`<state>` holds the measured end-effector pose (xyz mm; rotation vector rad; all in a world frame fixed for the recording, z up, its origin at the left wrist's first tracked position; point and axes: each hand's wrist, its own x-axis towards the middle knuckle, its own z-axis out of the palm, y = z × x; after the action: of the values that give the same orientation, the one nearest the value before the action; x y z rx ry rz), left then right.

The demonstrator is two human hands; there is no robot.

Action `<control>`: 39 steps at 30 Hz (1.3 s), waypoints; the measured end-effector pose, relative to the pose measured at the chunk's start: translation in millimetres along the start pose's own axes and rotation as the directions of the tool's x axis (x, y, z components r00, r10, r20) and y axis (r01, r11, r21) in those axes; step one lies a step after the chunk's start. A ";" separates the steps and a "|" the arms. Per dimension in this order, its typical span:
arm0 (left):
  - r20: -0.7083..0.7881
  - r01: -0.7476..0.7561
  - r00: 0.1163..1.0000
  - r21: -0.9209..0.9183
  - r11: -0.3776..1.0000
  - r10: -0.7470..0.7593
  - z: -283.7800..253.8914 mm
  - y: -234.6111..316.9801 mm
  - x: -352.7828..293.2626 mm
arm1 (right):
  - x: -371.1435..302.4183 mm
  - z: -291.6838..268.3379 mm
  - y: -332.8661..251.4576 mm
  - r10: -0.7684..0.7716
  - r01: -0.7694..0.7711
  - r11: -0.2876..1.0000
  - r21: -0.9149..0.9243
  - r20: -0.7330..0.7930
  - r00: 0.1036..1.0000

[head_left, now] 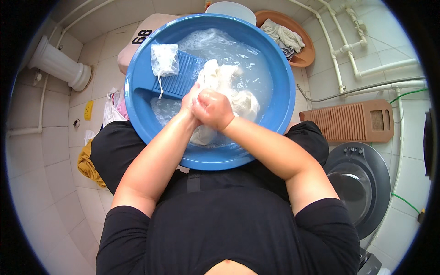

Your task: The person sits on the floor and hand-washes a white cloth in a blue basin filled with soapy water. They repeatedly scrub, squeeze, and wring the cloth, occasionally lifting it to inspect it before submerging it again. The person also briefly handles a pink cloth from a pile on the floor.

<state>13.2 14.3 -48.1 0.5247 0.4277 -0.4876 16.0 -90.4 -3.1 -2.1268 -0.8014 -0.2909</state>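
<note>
White wet cloth [229, 89] lies bunched along the blue washboard [176, 78], both hands—left hand [191, 98], right hand [213, 109]—pressed together, clamped on its near end.

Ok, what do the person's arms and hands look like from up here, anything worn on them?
Both forearms are bare and wet. The left hand and right hand wear no gloves, and no rings or watch show. Short black sleeves end above the elbows, part of a black top.
</note>
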 end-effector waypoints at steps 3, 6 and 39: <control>0.013 0.106 0.994 0.043 0.993 -0.107 37.1 4.2 -17.6 | 12.8 3.6 75.7 0.353 -0.355 0.935 -0.012 -0.087 0.932; -0.075 0.093 0.993 0.056 0.994 -0.089 48.8 -5.4 -19.7 | 29.7 -32.8 117.2 0.695 -0.708 0.694 -0.131 -0.138 0.706; 0.286 0.085 0.958 -0.231 0.969 -0.016 -1.7 3.3 8.1 | -0.5 -21.7 -54.9 -0.252 0.234 0.940 0.248 0.042 0.967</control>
<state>21.1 15.1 -52.3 0.2032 0.2218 -0.5432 -17.8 -82.3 44.7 -1.8202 -1.0893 -0.2312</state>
